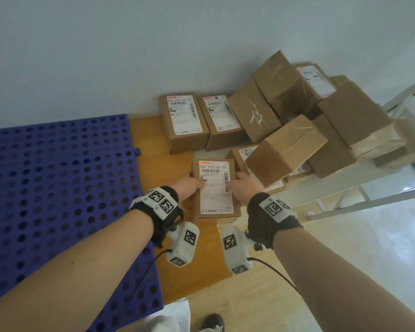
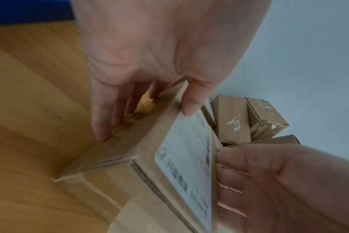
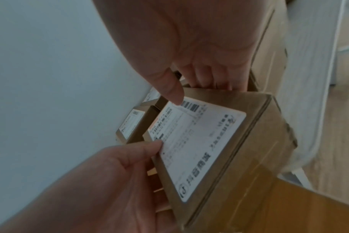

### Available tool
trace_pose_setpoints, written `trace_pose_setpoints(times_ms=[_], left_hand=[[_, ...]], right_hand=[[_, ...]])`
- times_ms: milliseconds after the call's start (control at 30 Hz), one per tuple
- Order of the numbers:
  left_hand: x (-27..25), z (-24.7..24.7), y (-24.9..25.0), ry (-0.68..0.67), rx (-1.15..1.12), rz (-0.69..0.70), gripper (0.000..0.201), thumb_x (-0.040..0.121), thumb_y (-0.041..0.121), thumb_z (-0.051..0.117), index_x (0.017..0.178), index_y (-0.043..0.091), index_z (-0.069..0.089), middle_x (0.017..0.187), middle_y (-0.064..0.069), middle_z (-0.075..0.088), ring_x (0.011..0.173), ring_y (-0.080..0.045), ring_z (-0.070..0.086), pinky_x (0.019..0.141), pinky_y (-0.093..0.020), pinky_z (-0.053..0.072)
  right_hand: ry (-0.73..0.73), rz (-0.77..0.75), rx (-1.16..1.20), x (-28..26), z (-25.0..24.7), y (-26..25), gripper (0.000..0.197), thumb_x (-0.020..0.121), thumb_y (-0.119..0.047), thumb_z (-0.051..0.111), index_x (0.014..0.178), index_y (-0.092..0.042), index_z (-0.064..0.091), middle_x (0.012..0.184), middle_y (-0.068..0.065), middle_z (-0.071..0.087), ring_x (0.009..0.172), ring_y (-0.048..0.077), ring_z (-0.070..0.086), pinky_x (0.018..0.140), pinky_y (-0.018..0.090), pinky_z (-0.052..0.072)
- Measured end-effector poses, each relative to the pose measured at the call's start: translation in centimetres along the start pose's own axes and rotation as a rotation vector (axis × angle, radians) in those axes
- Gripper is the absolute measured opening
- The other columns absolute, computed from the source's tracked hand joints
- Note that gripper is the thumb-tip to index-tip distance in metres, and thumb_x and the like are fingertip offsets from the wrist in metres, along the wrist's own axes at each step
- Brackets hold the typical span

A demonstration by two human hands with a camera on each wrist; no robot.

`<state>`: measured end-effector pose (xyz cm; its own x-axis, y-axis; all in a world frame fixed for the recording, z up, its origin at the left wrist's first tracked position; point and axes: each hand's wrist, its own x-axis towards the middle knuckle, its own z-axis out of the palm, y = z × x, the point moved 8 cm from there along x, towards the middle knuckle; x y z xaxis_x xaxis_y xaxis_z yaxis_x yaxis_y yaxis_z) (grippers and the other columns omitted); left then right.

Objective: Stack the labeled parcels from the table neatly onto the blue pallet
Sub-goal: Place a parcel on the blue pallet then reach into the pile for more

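Note:
A brown carton parcel [image 1: 215, 188] with a white shipping label on top sits over the orange board, right of the blue perforated pallet [image 1: 53, 183]. My left hand [image 1: 194, 185] grips its left side, thumb on the label and fingers down the side wall [image 2: 102, 126]. My right hand [image 1: 240, 181] grips the right side, with the thumb [image 3: 170, 89] on the label's barcode edge and the fingers behind the far wall. In both wrist views the parcel [image 2: 149, 157] [image 3: 201, 149] lies between the two hands. Whether it is lifted or resting I cannot tell.
Two labeled parcels [image 1: 183, 121] [image 1: 222, 119] stand side by side against the wall behind. A loose pile of cartons [image 1: 321, 121] covers the white table [image 1: 345, 188] at right, one carton [image 1: 283, 149] leaning close to my right hand. The pallet top is bare.

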<state>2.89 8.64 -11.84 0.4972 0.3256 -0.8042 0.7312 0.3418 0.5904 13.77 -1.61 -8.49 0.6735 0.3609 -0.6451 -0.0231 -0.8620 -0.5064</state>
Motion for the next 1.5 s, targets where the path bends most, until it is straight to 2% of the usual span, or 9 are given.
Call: trace_pose_setpoints(times_ms=[233, 400, 600, 733, 867, 1000, 1233, 1367, 1500], left_hand=[[-2.8, -0.3, -1.2, 0.009, -0.063, 0.032, 0.019, 0.097, 0.019, 0.046, 0.115, 0.017, 0.050, 0.126, -0.011, 0.058, 0.115, -0.032, 0.053, 0.098, -0.053, 0.042], [-6.3, -2.7, -1.1, 0.120, -0.118, 0.144, 0.037, 0.096, 0.020, 0.049, 0.132, 0.014, 0.041, 0.124, -0.008, 0.057, 0.109, -0.027, 0.055, 0.089, -0.047, 0.045], [-12.4, -6.0, -4.0, 0.264, -0.083, 0.226, 0.032, 0.096, 0.022, 0.049, 0.126, 0.014, 0.046, 0.119, -0.002, 0.062, 0.102, -0.022, 0.059, 0.082, -0.039, 0.050], [-16.8, -8.8, -6.3, 0.350, -0.111, 0.262, 0.021, 0.099, 0.016, 0.044, 0.119, 0.017, 0.051, 0.110, 0.000, 0.060, 0.092, -0.018, 0.056, 0.061, -0.024, 0.044], [-20.4, -12.5, -8.9, 0.454, -0.167, 0.247, 0.020, 0.097, 0.017, 0.047, 0.117, 0.016, 0.049, 0.111, -0.001, 0.060, 0.083, -0.015, 0.058, 0.064, -0.026, 0.045], [-22.6, -16.2, -10.0, 0.470, -0.176, 0.265, 0.032, 0.097, 0.019, 0.049, 0.128, 0.014, 0.047, 0.121, -0.003, 0.060, 0.099, -0.020, 0.057, 0.078, -0.035, 0.047], [-24.3, -25.2, -11.2, 0.478, -0.206, 0.281, 0.012, 0.098, 0.014, 0.047, 0.107, 0.019, 0.052, 0.110, -0.005, 0.062, 0.094, -0.019, 0.056, 0.082, -0.037, 0.046], [-23.9, -32.5, -12.0, 0.467, -0.176, 0.262, 0.019, 0.096, 0.016, 0.050, 0.116, 0.016, 0.052, 0.117, -0.004, 0.061, 0.099, -0.020, 0.057, 0.083, -0.038, 0.046], [-23.2, -40.1, -13.2, 0.486, -0.117, 0.266, 0.034, 0.095, 0.019, 0.052, 0.128, 0.011, 0.049, 0.127, -0.006, 0.058, 0.115, -0.025, 0.056, 0.098, -0.043, 0.045]], right_hand=[[-0.040, -0.084, 0.060, -1.5, 1.4, -0.8, 0.041, 0.090, -0.005, 0.047, 0.130, -0.007, 0.050, 0.123, 0.009, 0.061, 0.107, 0.026, 0.059, 0.088, 0.037, 0.051], [-0.018, -0.240, 0.141, -4.7, 1.0, -2.0, 0.060, 0.088, -0.006, 0.055, 0.143, -0.024, 0.039, 0.133, 0.001, 0.056, 0.107, 0.018, 0.059, 0.082, 0.031, 0.053], [-0.170, -0.381, 0.280, -9.8, 4.0, -2.8, 0.064, 0.084, 0.002, 0.058, 0.140, -0.028, 0.045, 0.113, 0.007, 0.068, 0.107, 0.021, 0.062, 0.097, 0.042, 0.050], [-0.280, -0.425, 0.352, -13.2, 7.5, -4.3, 0.063, 0.087, 0.002, 0.057, 0.141, -0.028, 0.041, 0.102, 0.000, 0.063, 0.107, 0.020, 0.060, 0.093, 0.039, 0.051], [-0.361, -0.458, 0.393, -16.3, 10.9, -6.5, 0.060, 0.089, 0.005, 0.054, 0.140, -0.026, 0.044, 0.094, -0.003, 0.061, 0.099, 0.019, 0.060, 0.083, 0.034, 0.051], [-0.418, -0.480, 0.394, -18.3, 13.6, -9.5, 0.055, 0.091, 0.004, 0.052, 0.138, -0.024, 0.045, 0.110, 0.007, 0.063, 0.096, 0.018, 0.060, 0.079, 0.033, 0.051], [-0.466, -0.505, 0.370, -19.6, 19.9, -17.1, 0.053, 0.093, 0.004, 0.048, 0.137, -0.025, 0.047, 0.096, -0.002, 0.067, 0.083, 0.011, 0.064, 0.067, 0.028, 0.053], [-0.469, -0.474, 0.378, -20.0, 25.0, -21.6, 0.053, 0.093, 0.005, 0.046, 0.137, -0.024, 0.047, 0.100, 0.002, 0.066, 0.089, 0.018, 0.062, 0.083, 0.037, 0.052], [-0.462, -0.449, 0.409, -20.0, 30.4, -26.0, 0.051, 0.093, 0.004, 0.046, 0.137, -0.021, 0.048, 0.103, 0.006, 0.067, 0.088, 0.019, 0.064, 0.079, 0.036, 0.053]])
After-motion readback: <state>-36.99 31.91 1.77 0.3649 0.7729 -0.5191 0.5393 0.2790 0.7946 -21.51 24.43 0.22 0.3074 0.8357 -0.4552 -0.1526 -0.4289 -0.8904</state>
